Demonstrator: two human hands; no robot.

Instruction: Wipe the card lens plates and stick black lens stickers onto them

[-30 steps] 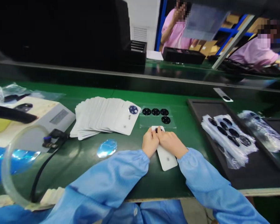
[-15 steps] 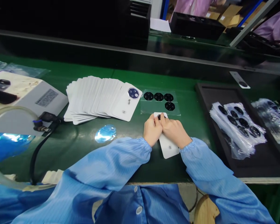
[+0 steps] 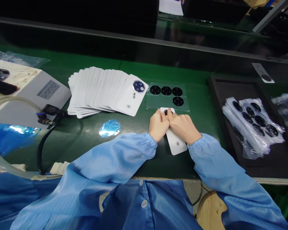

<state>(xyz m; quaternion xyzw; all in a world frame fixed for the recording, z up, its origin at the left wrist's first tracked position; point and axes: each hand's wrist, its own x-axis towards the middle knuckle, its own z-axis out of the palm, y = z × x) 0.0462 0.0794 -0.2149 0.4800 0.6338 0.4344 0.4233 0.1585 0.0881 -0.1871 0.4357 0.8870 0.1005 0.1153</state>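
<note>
A white phone back cover (image 3: 176,144) lies flat on the green bench. My left hand (image 3: 158,125) and my right hand (image 3: 183,127) rest on its upper end, fingers curled and pressed together over a small black octagonal lens piece (image 3: 166,112). Just beyond my fingertips lies a clear film sheet (image 3: 167,97) that carries several more black lens pieces. To its left a fanned stack of white back covers (image 3: 103,92) is spread out; the top one bears a blue camera ring (image 3: 138,86).
A black tray (image 3: 266,153) at the right holds plastic bags of lens pieces (image 3: 252,123). A grey box (image 3: 31,95) with a black hose (image 3: 44,140) sits at the left. A peeled blue film (image 3: 109,127) lies near my left sleeve. A dark rail runs across the back.
The camera has tilted down, so the people at the back have left the view. My hands stay pressed together on the top of the white cover.
</note>
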